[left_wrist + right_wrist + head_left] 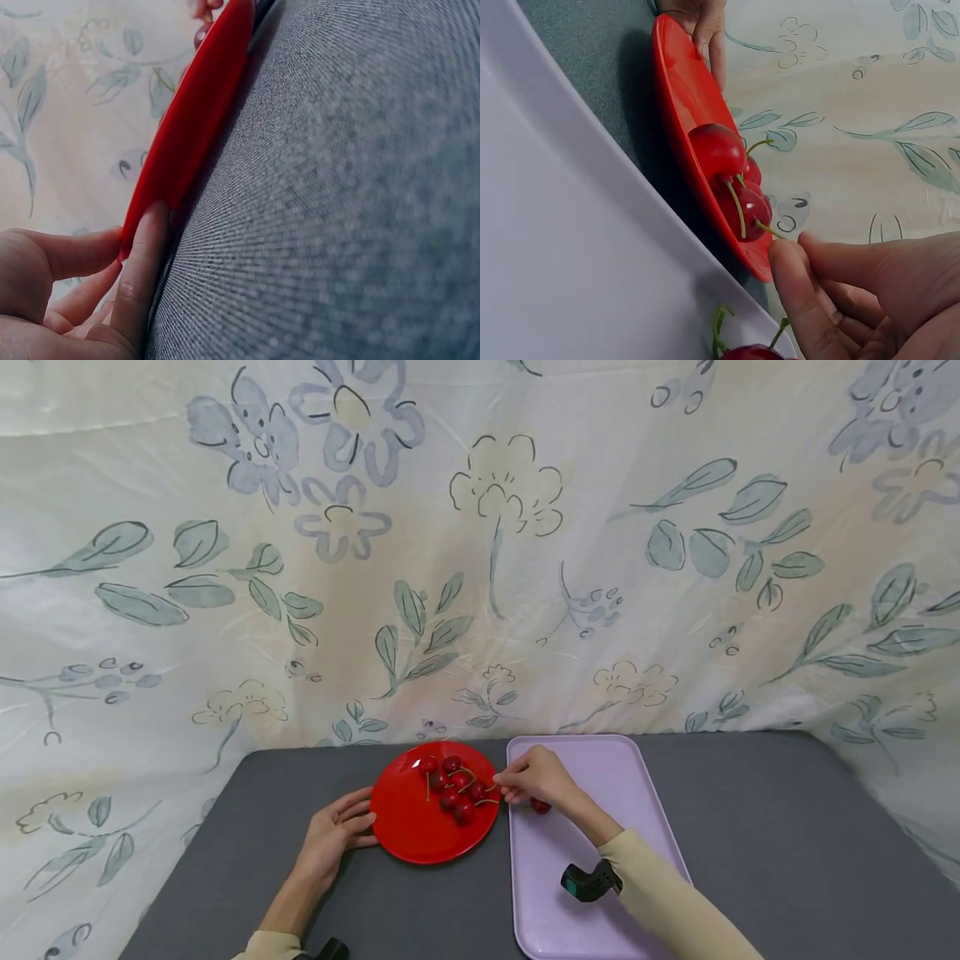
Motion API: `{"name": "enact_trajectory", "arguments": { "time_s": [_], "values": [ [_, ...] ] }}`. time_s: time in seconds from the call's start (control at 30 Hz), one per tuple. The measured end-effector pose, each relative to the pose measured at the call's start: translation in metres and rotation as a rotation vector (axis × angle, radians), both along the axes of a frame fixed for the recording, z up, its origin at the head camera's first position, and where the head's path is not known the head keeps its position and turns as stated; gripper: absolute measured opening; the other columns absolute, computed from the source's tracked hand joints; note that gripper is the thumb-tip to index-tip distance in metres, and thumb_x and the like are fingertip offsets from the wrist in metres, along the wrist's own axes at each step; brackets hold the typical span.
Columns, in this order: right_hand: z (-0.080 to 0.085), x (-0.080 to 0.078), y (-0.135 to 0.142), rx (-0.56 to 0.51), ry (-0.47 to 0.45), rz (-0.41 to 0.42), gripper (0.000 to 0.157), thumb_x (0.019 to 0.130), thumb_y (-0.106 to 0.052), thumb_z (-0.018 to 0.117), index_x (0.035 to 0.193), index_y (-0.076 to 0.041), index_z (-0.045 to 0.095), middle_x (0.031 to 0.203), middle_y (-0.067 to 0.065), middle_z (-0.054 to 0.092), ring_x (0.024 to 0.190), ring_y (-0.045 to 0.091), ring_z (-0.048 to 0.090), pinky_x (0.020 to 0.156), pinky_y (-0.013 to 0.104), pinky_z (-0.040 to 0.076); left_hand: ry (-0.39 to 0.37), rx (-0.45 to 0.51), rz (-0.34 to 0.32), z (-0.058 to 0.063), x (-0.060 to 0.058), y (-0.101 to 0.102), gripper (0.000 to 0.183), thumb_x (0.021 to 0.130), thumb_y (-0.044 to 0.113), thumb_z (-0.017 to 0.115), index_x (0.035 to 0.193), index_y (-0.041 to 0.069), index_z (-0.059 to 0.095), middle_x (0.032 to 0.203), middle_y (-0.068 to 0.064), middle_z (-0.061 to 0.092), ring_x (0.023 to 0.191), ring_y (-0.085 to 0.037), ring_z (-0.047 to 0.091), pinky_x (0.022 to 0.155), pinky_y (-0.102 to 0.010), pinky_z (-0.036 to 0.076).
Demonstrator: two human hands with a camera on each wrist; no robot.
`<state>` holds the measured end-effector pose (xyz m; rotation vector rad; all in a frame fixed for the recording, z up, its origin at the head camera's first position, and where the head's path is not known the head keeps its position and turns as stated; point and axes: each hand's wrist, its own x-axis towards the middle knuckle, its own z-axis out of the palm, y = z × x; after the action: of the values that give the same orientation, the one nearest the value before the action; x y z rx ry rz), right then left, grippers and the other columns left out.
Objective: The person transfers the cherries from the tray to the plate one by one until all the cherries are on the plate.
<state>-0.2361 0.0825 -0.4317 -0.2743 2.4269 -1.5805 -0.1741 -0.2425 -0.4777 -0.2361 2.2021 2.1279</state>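
Note:
A round red plate (420,839) bears several dark red cherries (450,800) with green stems, bunched toward its right and far side. My left hand (330,839) holds the plate's left rim, thumb at the edge and fingers against the underside, as the left wrist view shows. At the right rim, my right hand (542,775) pinches a green stem (771,230) between thumb and forefinger. That stem leads to a shiny cherry (744,217) among the others on the plate. Below this hand, a red cherry (754,352) lies on the lilac tray (585,927), partly hidden by the hand in the head view.
The tray stands just right of the plate, with a raised rim. Both lie on a dark grey cloth-covered table (772,843). Behind rises a floral curtain (510,635). My right forearm (667,893) crosses over the tray.

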Motion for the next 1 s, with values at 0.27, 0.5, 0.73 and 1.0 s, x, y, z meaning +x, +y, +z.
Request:
{"name": "enact_trajectory", "arguments": {
  "time_s": [0.27, 0.5, 0.73, 1.0],
  "values": [
    [0.008, -0.003, 0.014, -0.06, 0.027, 0.01, 0.016, 0.088, -0.006, 0.072, 0.091, 0.01, 0.073, 0.071, 0.011, 0.069, 0.062, 0.021, 0.069, 0.065, 0.037, 0.061, 0.004, -0.008, 0.006, 0.0, 0.0, 0.001, 0.049, 0.094, 0.002, 0.062, 0.141, 0.001, 0.048, 0.129, -0.019, 0.059, 0.094, -0.014, 0.068, 0.077, -0.033, 0.06],
    [0.011, -0.009, 0.027, -0.041, 0.058, -0.028, 0.016, 0.088, -0.005, 0.071, 0.096, 0.01, 0.072, 0.074, 0.012, 0.071, 0.064, 0.023, 0.07, 0.064, 0.035, 0.061, 0.002, -0.015, 0.014, -0.002, 0.001, 0.001, 0.049, 0.094, 0.001, 0.062, 0.141, 0.001, 0.048, 0.131, -0.02, 0.058, 0.094, -0.014, 0.068, 0.076, -0.033, 0.06],
    [0.013, -0.009, 0.037, -0.011, 0.087, 0.021, 0.017, 0.089, -0.005, 0.07, 0.097, 0.01, 0.072, 0.076, 0.013, 0.071, 0.065, 0.022, 0.07, 0.065, 0.035, 0.061, 0.002, -0.007, 0.018, -0.001, 0.001, 0.001, 0.049, 0.094, 0.001, 0.061, 0.141, 0.001, 0.048, 0.13, -0.019, 0.059, 0.094, -0.015, 0.068, 0.076, -0.033, 0.06],
    [0.012, -0.004, 0.047, 0.025, 0.132, 0.122, 0.017, 0.089, -0.003, 0.069, 0.096, 0.012, 0.071, 0.077, 0.015, 0.071, 0.067, 0.023, 0.069, 0.066, 0.038, 0.061, -0.011, 0.004, 0.017, 0.001, 0.002, 0.002, 0.05, 0.094, 0.001, 0.061, 0.141, 0.0, 0.048, 0.131, -0.02, 0.057, 0.094, -0.014, 0.068, 0.077, -0.033, 0.06]
  ]
}}
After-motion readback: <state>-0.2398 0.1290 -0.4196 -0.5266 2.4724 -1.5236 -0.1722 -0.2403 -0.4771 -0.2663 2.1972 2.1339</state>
